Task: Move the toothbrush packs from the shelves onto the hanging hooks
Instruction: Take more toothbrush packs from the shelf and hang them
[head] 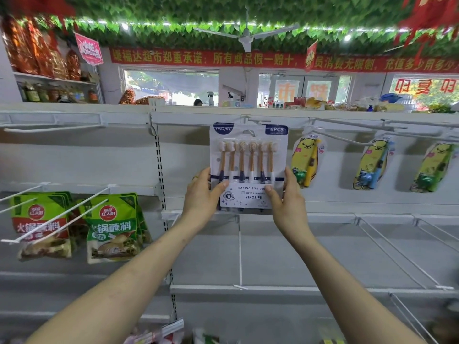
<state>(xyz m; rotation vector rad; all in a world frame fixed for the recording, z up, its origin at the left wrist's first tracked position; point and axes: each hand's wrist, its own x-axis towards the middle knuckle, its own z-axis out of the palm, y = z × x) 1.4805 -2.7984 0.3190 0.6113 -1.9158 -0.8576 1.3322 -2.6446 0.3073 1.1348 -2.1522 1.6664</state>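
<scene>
- The left hand (202, 194) pinches the toothbrush pack (248, 155) at its lower left edge, thumb across the front.
- The right hand (285, 199) clamps the lower right edge the same way.
- The pack stands upright against the rack's back panel, its top just under a hook (255, 119) on the top rail; I cannot tell whether it is threaded on.
- Three yellow bear packs (306, 157) hang along the rail's right end.
- Green sauce pouches (111, 224) hang lower left.

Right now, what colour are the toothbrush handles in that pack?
The handles are orange, with navy or white ends; head view.
</scene>
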